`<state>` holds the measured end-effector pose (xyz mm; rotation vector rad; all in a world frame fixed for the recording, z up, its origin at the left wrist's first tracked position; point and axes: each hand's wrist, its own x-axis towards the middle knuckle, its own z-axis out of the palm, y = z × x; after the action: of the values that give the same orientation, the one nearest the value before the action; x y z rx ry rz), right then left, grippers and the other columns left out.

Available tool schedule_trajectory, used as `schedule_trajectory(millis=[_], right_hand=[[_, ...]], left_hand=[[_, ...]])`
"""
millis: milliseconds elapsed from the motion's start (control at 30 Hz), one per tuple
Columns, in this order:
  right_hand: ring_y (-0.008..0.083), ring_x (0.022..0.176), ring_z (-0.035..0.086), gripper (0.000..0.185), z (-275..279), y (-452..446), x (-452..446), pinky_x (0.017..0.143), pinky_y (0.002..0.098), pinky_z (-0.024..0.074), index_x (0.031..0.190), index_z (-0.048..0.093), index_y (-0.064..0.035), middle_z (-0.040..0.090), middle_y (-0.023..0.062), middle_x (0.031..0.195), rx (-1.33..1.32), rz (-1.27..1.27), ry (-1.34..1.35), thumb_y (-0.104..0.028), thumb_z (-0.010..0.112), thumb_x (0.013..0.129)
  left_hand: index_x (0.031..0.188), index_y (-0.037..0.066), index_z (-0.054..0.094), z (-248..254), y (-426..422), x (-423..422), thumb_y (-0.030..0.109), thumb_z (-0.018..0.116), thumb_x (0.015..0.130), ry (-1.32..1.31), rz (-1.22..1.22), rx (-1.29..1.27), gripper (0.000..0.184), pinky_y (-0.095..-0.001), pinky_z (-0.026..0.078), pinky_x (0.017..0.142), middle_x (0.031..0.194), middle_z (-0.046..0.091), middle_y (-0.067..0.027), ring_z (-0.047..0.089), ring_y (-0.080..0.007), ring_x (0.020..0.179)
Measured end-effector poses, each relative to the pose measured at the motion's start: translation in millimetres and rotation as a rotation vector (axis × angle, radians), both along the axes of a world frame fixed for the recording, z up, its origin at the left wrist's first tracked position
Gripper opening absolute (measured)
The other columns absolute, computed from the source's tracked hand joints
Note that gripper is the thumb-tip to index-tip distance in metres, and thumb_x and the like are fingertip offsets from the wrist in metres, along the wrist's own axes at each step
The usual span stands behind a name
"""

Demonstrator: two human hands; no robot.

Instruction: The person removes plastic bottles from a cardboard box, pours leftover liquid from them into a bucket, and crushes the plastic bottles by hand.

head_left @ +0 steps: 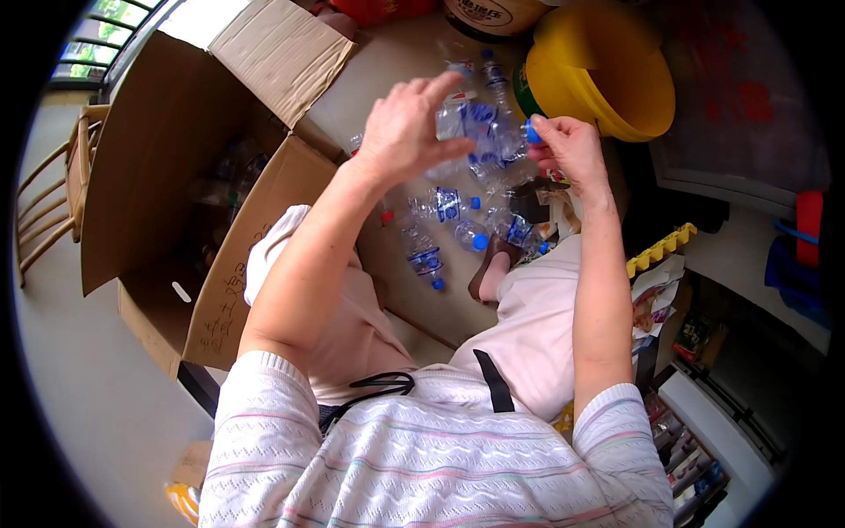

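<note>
My right hand [570, 151] pinches the blue cap of a clear plastic bottle [489, 129]. The bottle lies roughly sideways, blurred by motion, with its body pointing toward my left hand. My left hand [407, 128] is open, thumb and fingers spread beside the bottle's far end; whether it touches the bottle I cannot tell. Below them, several clear bottles with blue labels and caps lie on the floor, among them one bottle [447, 204] near my left forearm and another bottle [424, 260] closer to my legs. One more bottle [495, 77] lies beyond my hands.
On the left stands a large open cardboard box [231, 304] with bottles inside. A yellow bucket [572, 92] is at the upper right, beside a white tub [497, 16]. My shoe [483, 280] is among the bottles. A wooden chair [81, 172] stands far left.
</note>
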<state>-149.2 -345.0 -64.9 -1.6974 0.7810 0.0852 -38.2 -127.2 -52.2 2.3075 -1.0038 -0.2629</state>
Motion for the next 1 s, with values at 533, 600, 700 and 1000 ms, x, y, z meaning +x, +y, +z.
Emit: schedule_trajectory(millis=[533, 600, 700, 1000], right_hand=[[0.0168, 0.073, 0.065, 0.029, -34, 52, 19, 0.068, 0.029, 0.0505, 0.106, 0.062, -0.0035, 0.069, 0.008, 0.083, -0.344, 0.429, -0.179, -0.019, 0.065, 0.081], [0.0189, 0.072, 0.066, 0.03, -23, 80, 31, 0.069, 0.0296, 0.051, 0.107, 0.061, -0.004, 0.069, 0.0068, 0.082, -0.405, 0.526, -0.225, -0.019, 0.065, 0.082], [0.0223, 0.11, 0.052, 0.044, -55, 135, 52, 0.096, 0.0346, 0.0384, 0.12, 0.052, -0.0065, 0.056, 0.0113, 0.116, -0.193, 0.615, -0.489, -0.02, 0.066, 0.081], [0.0198, 0.106, 0.056, 0.054, -50, 275, 165, 0.111, 0.0488, 0.0171, 0.117, 0.054, -0.0138, 0.062, 0.005, 0.103, -1.157, 1.602, -0.212, -0.033, 0.074, 0.07]], left_hand=[[0.094, 0.009, 0.066, 2, 12, 6, 0.009, 0.067, 0.072, -0.167, 0.263, -0.513, 0.022, -0.0345, 0.05, 0.074, 0.097, 0.061, -0.0095, 0.06, -0.0257, 0.084], [0.09, 0.009, 0.066, 3, 3, -8, 0.006, 0.067, 0.069, -0.228, 0.221, -0.554, 0.021, -0.0352, 0.05, 0.073, 0.095, 0.061, -0.0083, 0.058, -0.027, 0.085], [0.084, 0.008, 0.065, 13, 10, -12, 0.003, 0.067, 0.064, -0.199, 0.259, -0.621, 0.02, -0.0353, 0.05, 0.073, 0.091, 0.06, -0.0075, 0.058, -0.0266, 0.085], [0.078, 0.007, 0.067, 30, 52, 25, 0.007, 0.061, 0.071, -0.042, 0.563, -0.859, 0.009, -0.0355, 0.05, 0.071, 0.083, 0.061, -0.0089, 0.059, -0.0263, 0.081]])
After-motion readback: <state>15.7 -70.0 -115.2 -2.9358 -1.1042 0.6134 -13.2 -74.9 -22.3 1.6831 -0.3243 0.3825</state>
